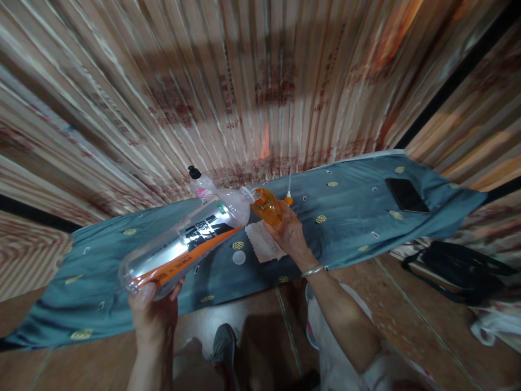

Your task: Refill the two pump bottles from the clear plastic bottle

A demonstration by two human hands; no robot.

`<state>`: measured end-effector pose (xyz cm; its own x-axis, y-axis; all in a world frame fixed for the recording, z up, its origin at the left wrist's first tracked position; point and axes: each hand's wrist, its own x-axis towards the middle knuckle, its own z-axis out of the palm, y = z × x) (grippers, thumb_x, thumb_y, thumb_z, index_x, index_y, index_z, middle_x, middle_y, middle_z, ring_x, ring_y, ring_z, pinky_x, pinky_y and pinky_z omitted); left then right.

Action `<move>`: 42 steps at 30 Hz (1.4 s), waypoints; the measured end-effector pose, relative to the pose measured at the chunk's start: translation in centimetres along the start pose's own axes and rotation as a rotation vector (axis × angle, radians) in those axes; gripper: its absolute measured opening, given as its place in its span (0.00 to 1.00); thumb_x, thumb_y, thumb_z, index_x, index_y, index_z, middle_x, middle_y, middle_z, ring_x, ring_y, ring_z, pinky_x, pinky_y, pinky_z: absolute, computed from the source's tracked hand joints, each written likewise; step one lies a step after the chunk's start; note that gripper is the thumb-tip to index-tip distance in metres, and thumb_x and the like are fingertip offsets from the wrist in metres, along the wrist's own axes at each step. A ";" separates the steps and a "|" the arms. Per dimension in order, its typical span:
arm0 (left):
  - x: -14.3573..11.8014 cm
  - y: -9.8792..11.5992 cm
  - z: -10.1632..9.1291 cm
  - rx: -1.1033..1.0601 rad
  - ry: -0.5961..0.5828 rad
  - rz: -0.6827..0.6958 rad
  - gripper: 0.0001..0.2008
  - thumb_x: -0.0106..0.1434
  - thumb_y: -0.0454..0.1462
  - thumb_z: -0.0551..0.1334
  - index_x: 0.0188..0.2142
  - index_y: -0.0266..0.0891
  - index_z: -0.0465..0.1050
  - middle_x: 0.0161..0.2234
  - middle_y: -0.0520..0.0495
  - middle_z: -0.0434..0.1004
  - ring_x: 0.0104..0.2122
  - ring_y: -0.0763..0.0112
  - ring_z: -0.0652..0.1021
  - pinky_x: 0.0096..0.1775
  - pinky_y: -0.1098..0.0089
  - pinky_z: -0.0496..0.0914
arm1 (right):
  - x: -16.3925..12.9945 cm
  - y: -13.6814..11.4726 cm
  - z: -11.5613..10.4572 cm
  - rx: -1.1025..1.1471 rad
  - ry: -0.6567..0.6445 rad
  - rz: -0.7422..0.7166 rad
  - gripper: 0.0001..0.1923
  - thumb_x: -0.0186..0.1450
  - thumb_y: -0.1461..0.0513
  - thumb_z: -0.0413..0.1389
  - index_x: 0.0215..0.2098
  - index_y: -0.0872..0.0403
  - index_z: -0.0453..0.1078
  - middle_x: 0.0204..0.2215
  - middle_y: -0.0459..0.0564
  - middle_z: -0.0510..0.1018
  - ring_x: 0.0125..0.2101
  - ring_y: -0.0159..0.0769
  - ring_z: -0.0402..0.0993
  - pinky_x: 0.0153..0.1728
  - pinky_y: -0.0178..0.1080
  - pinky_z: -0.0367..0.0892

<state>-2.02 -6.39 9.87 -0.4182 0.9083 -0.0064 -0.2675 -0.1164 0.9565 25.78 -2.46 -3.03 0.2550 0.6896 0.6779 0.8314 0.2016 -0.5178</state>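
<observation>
Left hand (pixel 152 315) under tilted bottle (pixel 183 247), mouth at orange bottle (pixel 269 207)

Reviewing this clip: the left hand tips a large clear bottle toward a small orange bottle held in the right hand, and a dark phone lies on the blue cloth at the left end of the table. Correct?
Not quite. In the head view the dark phone lies on the blue cloth at the right end, not the left. The rest holds: the left hand tips the large clear bottle toward the small orange bottle held in the right hand.
</observation>
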 end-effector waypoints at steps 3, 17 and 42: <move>0.1 -0.2 -0.2 0.006 -0.008 0.003 0.19 0.34 0.44 0.72 0.26 0.41 0.71 0.22 0.52 0.72 0.20 0.71 0.72 0.15 0.76 0.57 | 0.1 -0.1 0.0 0.003 0.005 0.007 0.36 0.67 0.53 0.61 0.67 0.55 0.53 0.56 0.63 0.77 0.58 0.52 0.76 0.57 0.58 0.75; 0.0 -0.3 0.1 -0.004 0.010 0.027 0.17 0.34 0.44 0.70 0.26 0.41 0.72 0.21 0.53 0.72 0.19 0.71 0.71 0.17 0.75 0.56 | 0.1 0.0 0.0 -0.007 0.004 -0.008 0.35 0.66 0.55 0.61 0.65 0.57 0.55 0.55 0.65 0.77 0.57 0.52 0.76 0.56 0.57 0.76; 0.2 -0.4 0.0 -0.024 0.015 0.014 0.21 0.32 0.45 0.73 0.26 0.39 0.73 0.21 0.50 0.73 0.20 0.68 0.72 0.17 0.74 0.54 | 0.2 -0.4 -0.1 -0.010 -0.005 0.031 0.35 0.67 0.54 0.60 0.66 0.57 0.55 0.56 0.65 0.77 0.58 0.52 0.76 0.57 0.57 0.75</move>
<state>-1.97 -6.19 9.49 -0.4347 0.9006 0.0028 -0.2820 -0.1391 0.9493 25.54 -2.52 -2.60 0.2781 0.6989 0.6589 0.8280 0.1733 -0.5333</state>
